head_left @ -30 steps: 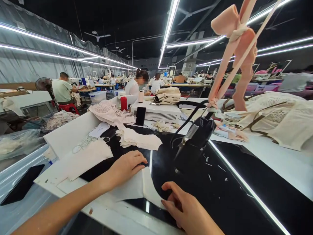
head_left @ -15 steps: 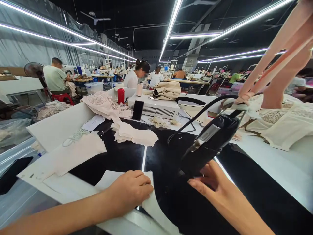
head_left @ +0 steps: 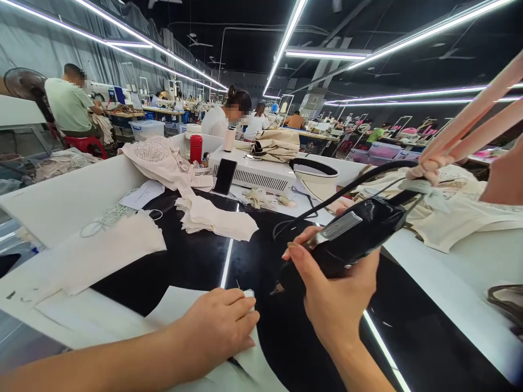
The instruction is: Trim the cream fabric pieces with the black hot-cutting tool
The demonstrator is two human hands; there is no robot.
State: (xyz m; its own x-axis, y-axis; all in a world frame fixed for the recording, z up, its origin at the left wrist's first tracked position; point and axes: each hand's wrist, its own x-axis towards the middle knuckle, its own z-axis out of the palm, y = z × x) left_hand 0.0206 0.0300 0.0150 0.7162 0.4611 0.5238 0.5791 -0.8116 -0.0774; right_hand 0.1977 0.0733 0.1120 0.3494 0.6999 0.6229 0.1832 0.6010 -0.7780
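My right hand [head_left: 341, 299] is wrapped round a black handheld power tool [head_left: 370, 226] with a silver lever on its side. Its small metal tip points down to the left, above the glossy black tabletop [head_left: 281, 326]. Knotted pink fabric strips [head_left: 457, 141] suspend the tool from the upper right, and a black cable [head_left: 351, 188] leaves its rear end. My left hand [head_left: 223, 324] lies over a smooth white fabric piece [head_left: 175, 302] at the near table edge, fingers together and curled on it. The thumb side is partly hidden.
Stacked pale pink cut pieces [head_left: 216, 218] lie mid-table, with a pale fabric sheet [head_left: 118, 250] to the left. Behind stand a phone [head_left: 225, 177], a red bottle [head_left: 195, 148] and a vented white box [head_left: 261, 177]. Cream garments [head_left: 453, 212] lie right. Other people sit at machines beyond.
My right hand has closed round the black tool, which has tilted flatter with its tip moved left. My left hand stays on the white fabric. The view has shifted slightly.
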